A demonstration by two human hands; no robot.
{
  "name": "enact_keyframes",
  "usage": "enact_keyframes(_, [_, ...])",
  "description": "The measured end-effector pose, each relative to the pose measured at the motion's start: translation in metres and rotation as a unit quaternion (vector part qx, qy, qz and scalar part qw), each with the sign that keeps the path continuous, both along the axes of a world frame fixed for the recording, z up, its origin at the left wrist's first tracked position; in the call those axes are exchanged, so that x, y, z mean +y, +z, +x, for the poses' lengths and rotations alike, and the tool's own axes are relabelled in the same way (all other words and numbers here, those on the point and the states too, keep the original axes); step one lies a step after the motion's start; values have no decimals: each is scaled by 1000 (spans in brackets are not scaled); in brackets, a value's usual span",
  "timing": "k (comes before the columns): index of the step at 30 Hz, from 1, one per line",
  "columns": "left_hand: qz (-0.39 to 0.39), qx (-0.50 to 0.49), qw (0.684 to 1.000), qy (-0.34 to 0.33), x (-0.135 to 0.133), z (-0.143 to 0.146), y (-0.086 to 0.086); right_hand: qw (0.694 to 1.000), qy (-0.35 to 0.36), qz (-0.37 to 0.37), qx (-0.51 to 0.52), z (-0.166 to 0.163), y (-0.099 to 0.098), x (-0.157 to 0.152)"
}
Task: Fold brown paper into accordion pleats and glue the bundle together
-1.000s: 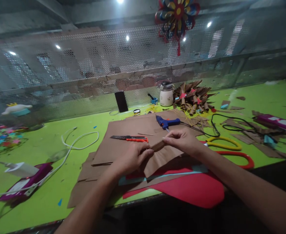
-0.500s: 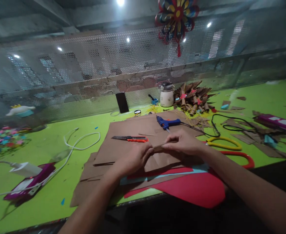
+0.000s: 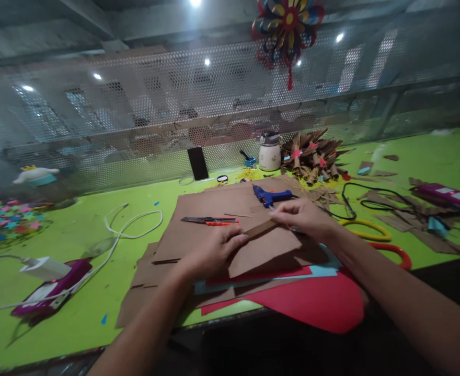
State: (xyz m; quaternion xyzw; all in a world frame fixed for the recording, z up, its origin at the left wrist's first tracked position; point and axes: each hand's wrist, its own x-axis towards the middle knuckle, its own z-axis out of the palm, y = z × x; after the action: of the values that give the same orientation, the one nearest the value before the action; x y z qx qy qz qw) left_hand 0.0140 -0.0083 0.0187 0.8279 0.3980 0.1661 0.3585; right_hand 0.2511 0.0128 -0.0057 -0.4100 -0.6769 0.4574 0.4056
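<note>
A sheet of brown paper [image 3: 267,249] with a narrow folded edge is stretched between my hands. My left hand [image 3: 219,249] pinches the near-left end of that fold. The far-right end is gripped by my right hand [image 3: 302,216], thumb and fingers together. Beneath lies a stack of brown cardboard [image 3: 198,206]. On it, left of my right hand, rests an orange and black utility knife [image 3: 209,221]. A blue glue gun [image 3: 269,196] sits just beyond my right hand, its nozzle side partly over the stack. Red paper [image 3: 324,303] and light blue paper [image 3: 326,267] stick out below.
Yellow-handled [image 3: 367,230] and red-handled scissors [image 3: 394,253] lie by my right forearm. Purple power strips [image 3: 53,292] stand on both sides, with a white cable [image 3: 116,235] at left. Behind are a phone [image 3: 197,163], a jar [image 3: 269,155] and paper rolls [image 3: 312,159].
My hands have moved apart, the right one outward and slightly up. More of the paper's folded edge now shows between them, and its loose part is lifted toward me.
</note>
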Motion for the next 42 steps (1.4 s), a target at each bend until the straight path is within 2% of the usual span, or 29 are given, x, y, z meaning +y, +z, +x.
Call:
enact_keyframes(2, [-90,-65,994,10,-1,-2,3,994,-20,-37,102,2,0,3])
enact_keyframes(4, [-168,-125,978,8,-2,-2,2,986,12,-67,154,-1,2,0])
enact_keyframes(8, [-239,-149,959,-18,-5,1,-4,974,163,-98,119,-9,12,-18])
enact_keyframes(11, [-288,-151,944,-57,-8,6,-9,969,223,-79,76,-13,16,-27])
enact_keyframes(15, [-366,-165,907,-130,-13,11,-9,977,192,-46,80,-14,11,-26])
enact_keyframes(18, [-377,-157,901,-144,-13,10,-7,979,168,-32,110,-15,6,-22])
enact_keyframes(20, [-346,-184,914,-106,-10,8,-5,978,160,-28,132,-16,5,-21])
enact_keyframes(22, [-277,-237,931,-22,-4,4,-3,976,169,-48,129,-16,4,-21])
enact_keyframes(25, [-121,-278,947,109,5,-1,2,977,186,-78,63,-18,3,-23])
enact_keyframes(27, [-21,-252,956,150,8,-2,3,982,186,-37,-12,-20,2,-22])
enact_keyframes(29, [76,-195,967,145,8,1,1,980,171,40,-94,-22,3,-20])
enact_keyframes(32, [203,-75,974,71,6,7,-8,962,159,140,-172,-26,3,-15])
enact_keyframes(34, [246,3,969,22,6,10,-15,951,164,170,-202,-29,1,-12])
enact_keyframes(37, [255,85,963,5,9,8,-21,939,155,183,-247,-31,-5,-7])
enact_keyframes(42, [188,119,975,14,16,0,-23,928,153,202,-274,-30,-15,-3])
